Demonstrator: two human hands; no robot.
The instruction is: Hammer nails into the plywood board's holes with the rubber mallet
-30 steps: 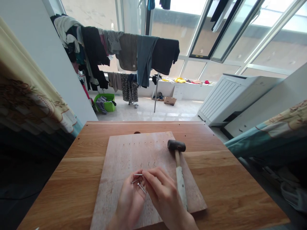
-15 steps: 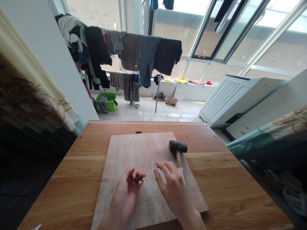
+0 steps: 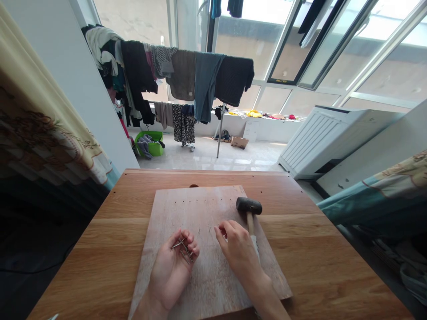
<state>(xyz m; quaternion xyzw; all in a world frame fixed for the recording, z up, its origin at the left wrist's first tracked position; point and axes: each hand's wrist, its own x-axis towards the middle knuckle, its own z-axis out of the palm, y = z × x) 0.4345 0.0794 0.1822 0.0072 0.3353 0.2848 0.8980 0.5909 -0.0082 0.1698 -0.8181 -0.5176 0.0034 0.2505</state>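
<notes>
Palm up, my left hand (image 3: 175, 266) curls its fingers round several loose nails (image 3: 184, 251). My right hand (image 3: 238, 249) is over the board, thumb and fingertips pinched together. Whatever that pinch may hold is hidden. Just left of its fingertips a thin nail (image 3: 210, 230) stands in the whitish wooden board (image 3: 207, 293), and a second nail (image 3: 199, 231) stands a little further left. A row of small dark points runs along the board's far side. Beside my right hand a black-headed mallet (image 3: 249, 206) lies on the board, its wrapped handle partly behind that hand.
The board rests on a wooden table (image 3: 320, 258). Beyond the table, clothes hang on a drying rack (image 3: 218, 140), with a green basket (image 3: 156, 144) on the floor. Curtains (image 3: 50, 129) flank the left side, and a white appliance (image 3: 320, 138) stands at the right.
My left hand has turned its palm further up and spread its hold, showing the nails more. My right fingers have come together from a looser, more open pose. The mallet stays put.
</notes>
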